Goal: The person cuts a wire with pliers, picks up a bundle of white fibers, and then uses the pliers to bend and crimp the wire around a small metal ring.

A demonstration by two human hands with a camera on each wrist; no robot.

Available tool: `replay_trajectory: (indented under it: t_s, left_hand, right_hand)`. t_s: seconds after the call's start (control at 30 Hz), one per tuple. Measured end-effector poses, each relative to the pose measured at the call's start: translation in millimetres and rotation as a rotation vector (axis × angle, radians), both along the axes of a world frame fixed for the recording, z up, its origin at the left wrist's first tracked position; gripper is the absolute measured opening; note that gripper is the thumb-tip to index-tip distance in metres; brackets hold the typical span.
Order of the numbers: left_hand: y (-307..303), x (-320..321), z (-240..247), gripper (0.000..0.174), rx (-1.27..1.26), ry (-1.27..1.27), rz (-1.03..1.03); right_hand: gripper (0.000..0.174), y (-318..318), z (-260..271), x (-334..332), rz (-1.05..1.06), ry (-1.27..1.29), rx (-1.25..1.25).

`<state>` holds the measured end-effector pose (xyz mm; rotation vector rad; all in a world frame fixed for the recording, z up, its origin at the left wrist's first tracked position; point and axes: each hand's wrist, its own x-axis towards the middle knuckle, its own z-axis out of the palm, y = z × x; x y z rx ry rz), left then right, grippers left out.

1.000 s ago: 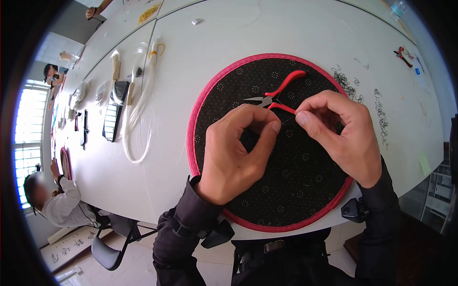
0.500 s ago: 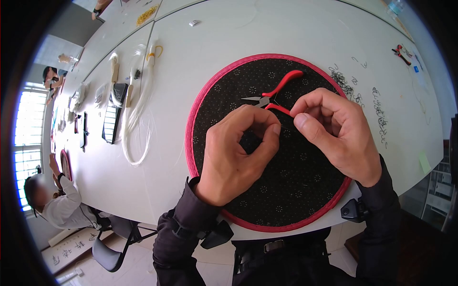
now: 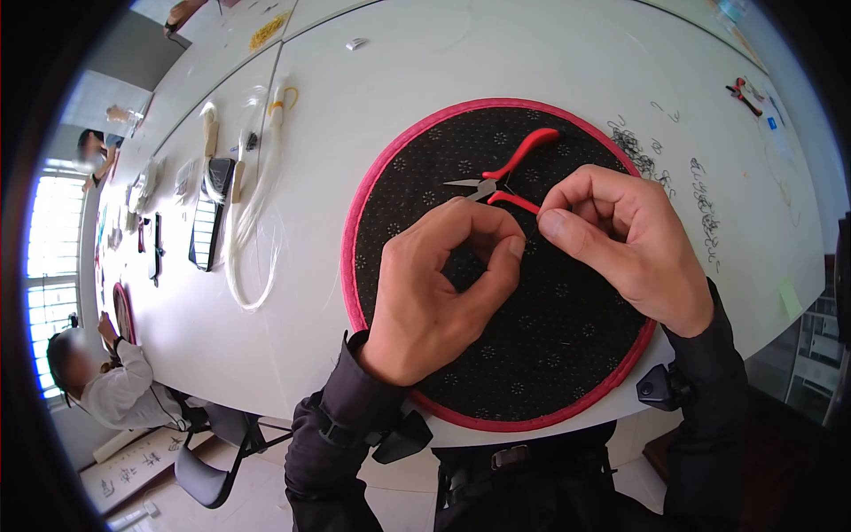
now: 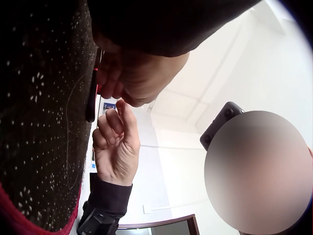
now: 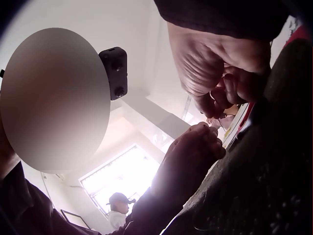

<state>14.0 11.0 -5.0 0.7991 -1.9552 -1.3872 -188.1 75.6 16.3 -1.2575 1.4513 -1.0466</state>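
Over a round dark mat (image 3: 532, 372) with a red rim, my two hands face each other, fingertips close together. With thumb and forefinger, my left hand (image 3: 443, 293) pinches something very fine, mostly hidden by the fingers. My right hand (image 3: 634, 239) pinches likewise, the other fingers curled into the palm. A thin pale line (image 4: 67, 122) curves against the mat in the left wrist view; what else the fingertips hold, I cannot tell. Just beyond them lie needle-nose pliers (image 3: 530, 149) with red handles, spread on the mat, one handle tip overlapped by the right fingertips.
Small dark hooks (image 3: 705, 213) lie scattered right of the mat, with another red-handled tool (image 3: 743, 96) farther back. To the left are bundles of clear line (image 3: 253, 257) and a phone (image 3: 206, 230). Another person (image 3: 124, 377) sits at the table's left.
My right hand has shifted slightly left, narrowing the gap between the fingertips. The left hand stays nearly in place. Pliers and mat appear a little farther left as the head view shifts.
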Motion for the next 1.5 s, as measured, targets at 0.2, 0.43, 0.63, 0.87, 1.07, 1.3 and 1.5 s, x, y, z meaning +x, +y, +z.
replay_trajectory:
  t_s: [0.2, 0.43, 0.63, 0.87, 1.07, 1.3, 1.5]
  left_hand:
    - [1.9, 1.1, 3.0, 0.011, 0.114, 0.086, 0.018]
    - [2.2, 0.7, 5.1, 0.012, 0.152, 0.117, 0.089]
    - [2.1, -4.2, -5.1, 0.008, 0.024, 0.072, 0.205]
    - [1.7, -4.3, -3.0, 0.008, -0.215, -0.094, 0.14]
    - [6.1, -7.4, 3.5, 0.009, -0.266, -0.107, 0.062]
    - [5.3, -4.3, 2.2, 0.009, -0.201, -0.045, 0.02]
    - [5.9, -0.3, 4.0, 0.007, -0.12, 0.001, 0.002]
  right_hand:
    - [0.017, 0.2, -0.8, 3.3, -0.001, -0.04, 0.041]
    - [0.009, 5.3, 4.1, 16.6, -0.02, 0.072, -0.024]
    - [0.007, 6.8, -4.9, 19.7, -0.009, 0.342, -0.269]
    - [0.011, 6.5, -4.3, 18.4, -0.013, 0.386, -0.372]
    - [0.006, 4.0, -7.1, 12.7, -0.025, 0.288, -0.312]
    - [0.011, 2.1, -1.2, 7.4, 0.003, 0.087, -0.087]
    - [0.015, 1.5, 0.3, 5.5, -0.006, 0.035, 0.011]
